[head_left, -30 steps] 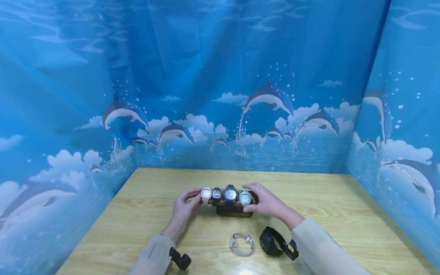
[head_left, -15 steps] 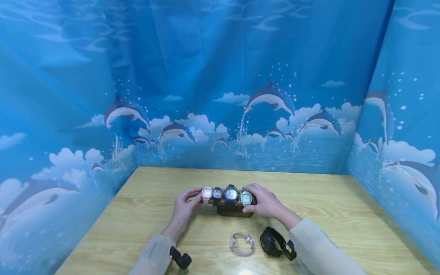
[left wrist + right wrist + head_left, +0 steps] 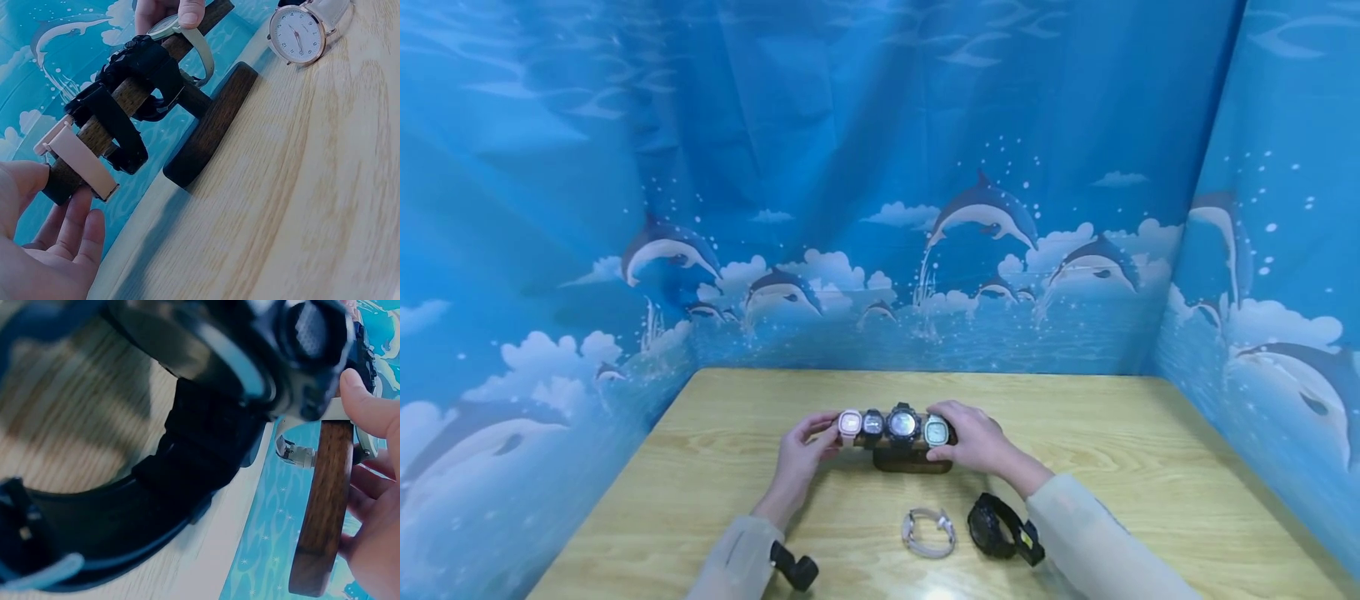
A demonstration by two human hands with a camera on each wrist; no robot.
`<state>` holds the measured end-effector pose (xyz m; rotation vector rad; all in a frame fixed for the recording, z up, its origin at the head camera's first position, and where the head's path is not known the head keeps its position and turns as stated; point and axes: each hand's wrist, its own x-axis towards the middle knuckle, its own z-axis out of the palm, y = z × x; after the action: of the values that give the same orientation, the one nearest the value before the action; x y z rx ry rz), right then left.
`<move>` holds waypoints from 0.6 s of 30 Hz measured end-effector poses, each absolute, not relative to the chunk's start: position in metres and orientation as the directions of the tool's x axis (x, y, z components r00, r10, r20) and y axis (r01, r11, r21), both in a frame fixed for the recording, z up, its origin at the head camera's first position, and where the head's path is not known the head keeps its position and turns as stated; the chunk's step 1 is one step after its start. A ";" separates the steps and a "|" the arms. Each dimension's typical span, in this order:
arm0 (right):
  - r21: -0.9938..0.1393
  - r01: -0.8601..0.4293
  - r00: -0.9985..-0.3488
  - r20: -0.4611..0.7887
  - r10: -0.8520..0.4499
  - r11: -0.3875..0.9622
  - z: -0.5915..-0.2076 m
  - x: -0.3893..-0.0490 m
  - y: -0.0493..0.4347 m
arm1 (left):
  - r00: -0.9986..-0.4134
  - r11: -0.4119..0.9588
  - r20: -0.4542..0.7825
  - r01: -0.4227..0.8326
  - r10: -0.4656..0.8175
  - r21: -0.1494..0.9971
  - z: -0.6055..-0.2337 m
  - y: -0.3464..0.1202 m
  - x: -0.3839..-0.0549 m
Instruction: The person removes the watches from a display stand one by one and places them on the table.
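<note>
A dark wooden watch stand (image 3: 209, 134) carries several wristwatches on its crossbar. My left hand (image 3: 801, 454) pinches the bar's left end between thumb and fingers, beside a pink watch (image 3: 850, 423). Right of that one sit a small black watch (image 3: 872, 423) and a larger black watch (image 3: 903, 423). At the bar's right end my right hand (image 3: 976, 440) holds a pale green watch (image 3: 936, 431), thumb at its lower edge and fingers over the top. The right wrist view shows the bare bar end (image 3: 325, 519) sticking out past this watch's strap (image 3: 334, 411).
On the wooden table (image 3: 700, 517), nearer than the stand, lies a watch with a pale strap (image 3: 928, 533). To its right a chunky black watch (image 3: 996, 529) lies close to the right sleeve. A blue dolphin-print curtain (image 3: 850, 208) surrounds the table's back and sides.
My right hand and forearm have shifted slightly left at the pale green watch. The left hand keeps its hold, and the stand looks unmoved.
</note>
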<state>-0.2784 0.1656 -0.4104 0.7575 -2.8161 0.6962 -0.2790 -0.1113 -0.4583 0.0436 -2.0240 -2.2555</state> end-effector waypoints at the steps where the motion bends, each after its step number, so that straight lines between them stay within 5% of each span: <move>1: -0.400 -0.505 -0.863 0.248 -0.440 0.765 -0.410 -0.278 0.165 | -0.993 -0.104 0.052 0.063 -0.103 0.993 -0.458 -0.111 -0.279; 18: -0.414 -0.523 -0.852 0.249 -0.460 0.745 -0.410 -0.279 0.170 | -0.994 -0.085 0.045 0.054 -0.104 0.995 -0.455 -0.111 -0.278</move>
<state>-0.2789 0.1697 -0.4103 0.7955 -2.8112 0.7265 -0.2776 -0.1109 -0.4549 0.0559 -2.0486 -2.2374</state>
